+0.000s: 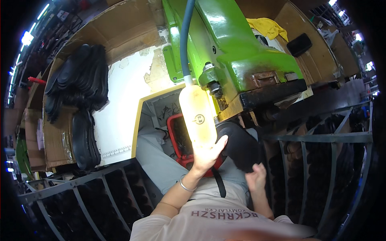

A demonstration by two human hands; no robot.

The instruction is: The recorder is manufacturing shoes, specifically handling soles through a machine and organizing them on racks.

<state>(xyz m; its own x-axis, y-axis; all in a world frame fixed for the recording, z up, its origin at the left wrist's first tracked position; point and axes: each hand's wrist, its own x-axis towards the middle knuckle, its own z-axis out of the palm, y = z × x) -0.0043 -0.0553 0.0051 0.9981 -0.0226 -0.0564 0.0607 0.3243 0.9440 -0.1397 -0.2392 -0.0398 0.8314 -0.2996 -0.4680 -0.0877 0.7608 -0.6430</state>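
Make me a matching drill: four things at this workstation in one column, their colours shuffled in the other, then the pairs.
1. machine body
2. crate
3. shoe sole under the right hand
4. bottle in the left hand

a. red
b. pale yellow
c. green
d. black

Pairs: 1-c, 2-a, 3-d, 4-b

Black soles (76, 84) on white bench (124, 104)

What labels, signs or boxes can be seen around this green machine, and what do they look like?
Round label: small dark ring on the pale yellow lamp housing that the left hand touches.
Cardboard sheets: brown, lining the wall behind.
Ruler strip: white, at the table edge.
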